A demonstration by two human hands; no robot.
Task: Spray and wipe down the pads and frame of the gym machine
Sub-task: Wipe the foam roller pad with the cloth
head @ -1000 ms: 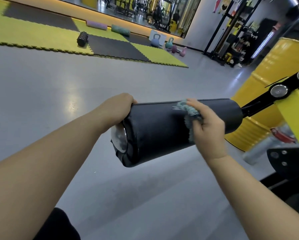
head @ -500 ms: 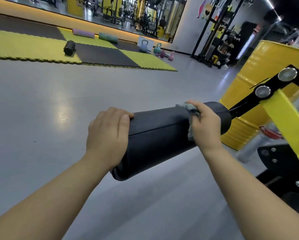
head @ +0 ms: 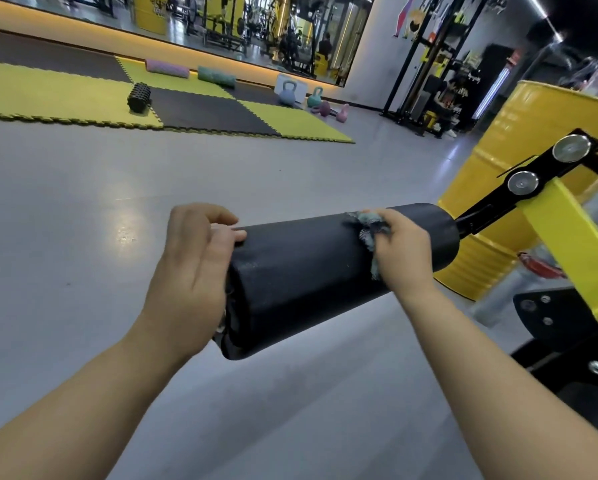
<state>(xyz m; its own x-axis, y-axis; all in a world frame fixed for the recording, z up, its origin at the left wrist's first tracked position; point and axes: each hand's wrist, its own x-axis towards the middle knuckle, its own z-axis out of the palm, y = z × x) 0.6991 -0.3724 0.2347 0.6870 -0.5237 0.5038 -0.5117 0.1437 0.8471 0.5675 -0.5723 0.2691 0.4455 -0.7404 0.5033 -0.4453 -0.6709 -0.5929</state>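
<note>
The black roller pad juts out level over the grey floor, spanning the gap between the two grips. The right grip is clamped on a frayed blue-grey cloth and presses it to the pad's upper side, close to the far end, much where it was half a second ago and farther along than a second ago. The left grip sits against the pad's near end. Its fingers, which lay wrapped over the top edge half a second ago, are now apart from the pad and loosely bent, with only one digit lying on the rim. Beyond the right grip, the pad's black arm with two round bolts joins the yellow frame, and a yellow drum stands behind it. Far ahead of the left grip lie yellow-and-black mats, a black foam roller and kettlebells.
</note>
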